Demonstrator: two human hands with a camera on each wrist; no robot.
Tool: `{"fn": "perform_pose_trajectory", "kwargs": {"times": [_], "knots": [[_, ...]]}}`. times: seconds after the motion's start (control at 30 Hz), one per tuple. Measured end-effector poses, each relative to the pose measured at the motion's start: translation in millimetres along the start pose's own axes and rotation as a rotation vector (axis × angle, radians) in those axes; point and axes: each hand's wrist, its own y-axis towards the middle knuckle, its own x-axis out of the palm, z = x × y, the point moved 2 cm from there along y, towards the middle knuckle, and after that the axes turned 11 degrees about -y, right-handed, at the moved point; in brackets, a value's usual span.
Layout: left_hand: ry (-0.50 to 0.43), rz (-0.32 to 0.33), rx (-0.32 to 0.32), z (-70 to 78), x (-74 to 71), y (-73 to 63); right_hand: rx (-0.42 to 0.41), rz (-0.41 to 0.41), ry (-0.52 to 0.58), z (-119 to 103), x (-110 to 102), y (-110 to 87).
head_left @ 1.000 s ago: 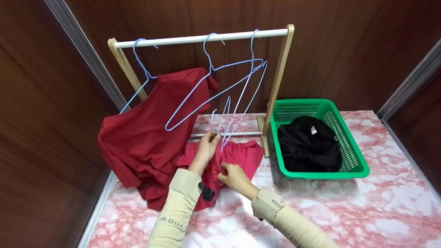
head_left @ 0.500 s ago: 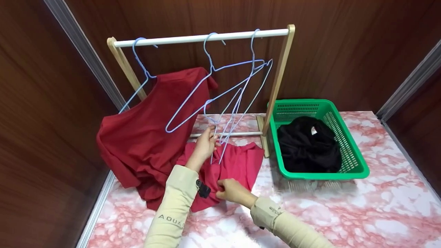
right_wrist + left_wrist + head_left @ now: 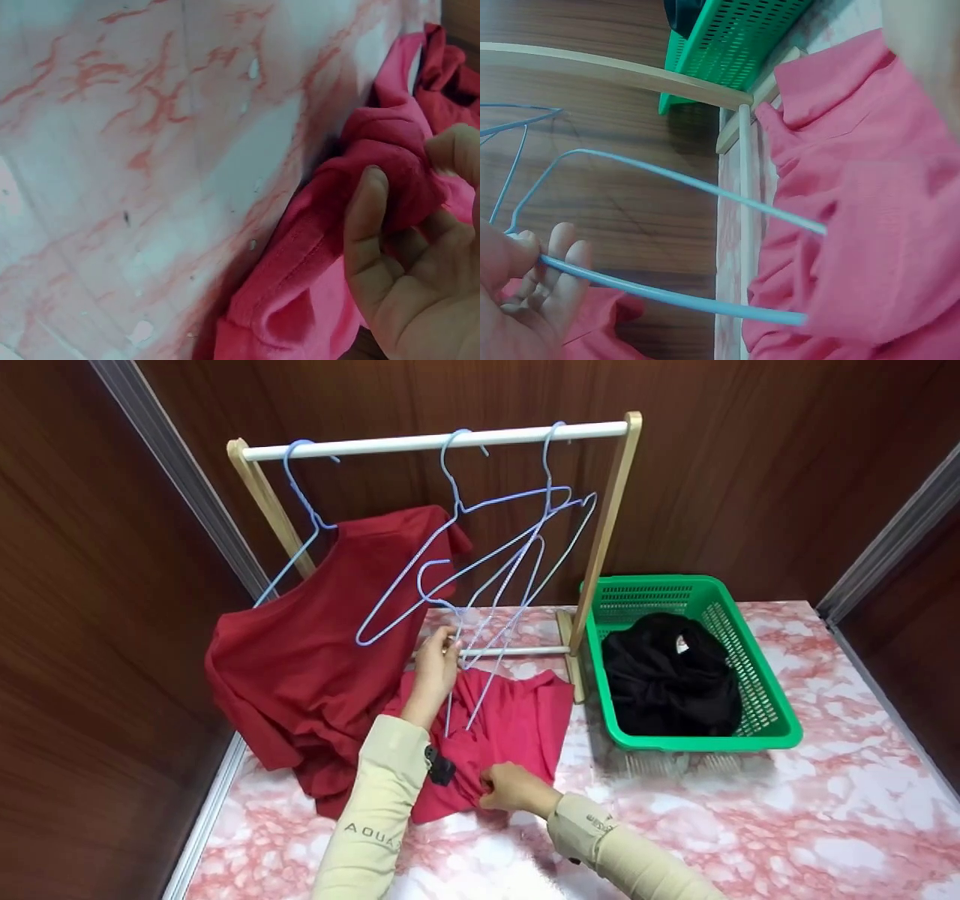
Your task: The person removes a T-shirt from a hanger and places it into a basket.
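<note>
Pinching the blue hanger near its neck, the left hand holds one end inside the pink garment on the marbled surface, while the right hand's bent fingers grip the cloth, seemingly to steady its opening.

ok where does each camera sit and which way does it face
Head: worn there, looking forward and down at the rack and green basket; left hand, right hand and sleeves show.
Left wrist: worn there, facing along the hanger to the pink garment; left hand shows.
Right wrist: worn there, facing pink garment and marbled surface; right hand shows.
Shared: head and left wrist, the green basket.
</note>
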Motion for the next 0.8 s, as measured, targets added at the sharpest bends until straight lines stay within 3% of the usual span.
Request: {"fn": "perform_pose_trajectory", "kwargs": {"times": [0.13,0.27,0.4,0.53,0.6,0.8], "knots": [[0.018,0.048,-0.002,2.2,-1.6,4.7,0.0,-0.025,-0.033,1.8,0.8,-2.4],[0.067,0.065,0.012,5.4,-4.4,6.3,0.093,0.009,-0.084,5.2,-4.4,-1.8],[0.159,0.057,0.033,7.0,-8.3,6.2,0.203,0.13,-0.167,10.4,-10.4,1.0],[0.202,0.038,0.035,6.2,-12.3,4.8,0.208,0.28,-0.247,16.9,-11.6,6.1],[0.218,0.031,0.039,4.9,-14.2,3.4,0.205,0.305,-0.258,21.2,-10.1,8.9],[0.259,-0.012,0.005,-4.3,-20.2,-2.3,0.317,0.15,-0.117,34.7,-3.7,15.8]]}}
